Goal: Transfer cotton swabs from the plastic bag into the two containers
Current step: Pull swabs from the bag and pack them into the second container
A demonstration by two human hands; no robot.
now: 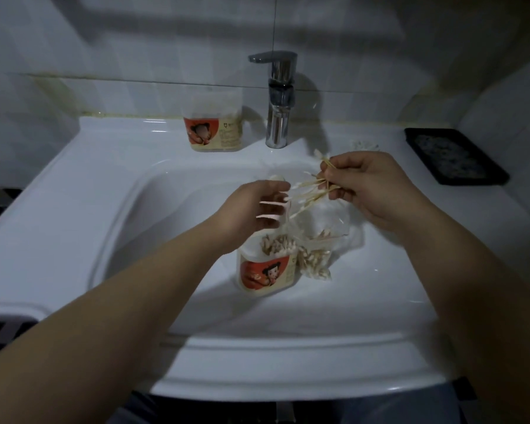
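**A:** Where are the cotton swabs at this moment?

**B:** In three places. The right hand (371,191) grips a loose bundle of cotton swabs (311,194) around the sticks, with the fingers curled round them and the white tips fanning out toward the left. More stand upright in the open container (265,270) in the white sink basin (166,240). The rest lie in the clear plastic bag (322,240), which touches that container's right side.

**A:** And the left hand?

**B:** The left hand (251,209) hangs over the open container, just beside the tips of the held bundle. Its fingers are curled and show long pale pink nails. Something small and white sits at the thumb, but I cannot tell what it is, or whether the hand holds anything.

**A:** What about the second container?

**B:** The second container (213,127) stands on the sink's back ledge, just left of the chrome faucet (277,117) and well apart from both hands. It carries the same red cartoon label. Its inside is too dim to read.

**A:** Is the bundle over the bag or over the container?

**B:** It is raised above both, with its tips nearer the container and the gripped ends above the bag's mouth.

**A:** Anything else on the ledge?

**B:** A black rectangular tray (453,154) lies at the right corner, and a small blurred whitish item sits between it and the faucet.
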